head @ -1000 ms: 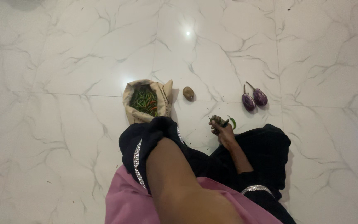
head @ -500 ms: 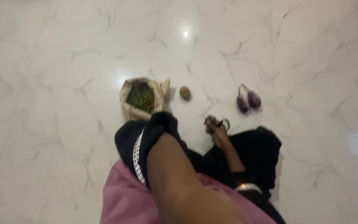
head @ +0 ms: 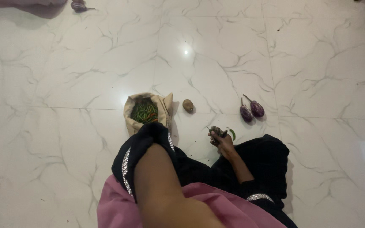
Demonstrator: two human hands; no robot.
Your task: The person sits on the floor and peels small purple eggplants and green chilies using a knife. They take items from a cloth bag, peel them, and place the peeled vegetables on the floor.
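Note:
My right hand (head: pixel 221 141) rests low over the marble floor, fingers closed on a small bunch of green chillies (head: pixel 216 131). One more green chilli (head: pixel 232 133) sits just right of the hand. A beige cloth bag (head: pixel 163 105), open and full of green and a few red chillies (head: pixel 144 112), stands to the left. My left forearm (head: pixel 161 190) reaches toward that bag. Its black sleeve cuff (head: pixel 142 141) with a sparkly trim hides the left hand.
A small brown potato (head: pixel 188 105) lies right of the bag. Two purple aubergines (head: pixel 251 110) lie further right. Another aubergine (head: pixel 79 5) is at the top left edge beside pink cloth. Black and pink fabric (head: pixel 262 160) covers my lap.
The view has shifted a little, so the aubergine at the top left edge now shows. The right hand stays in place, still holding the chillies.

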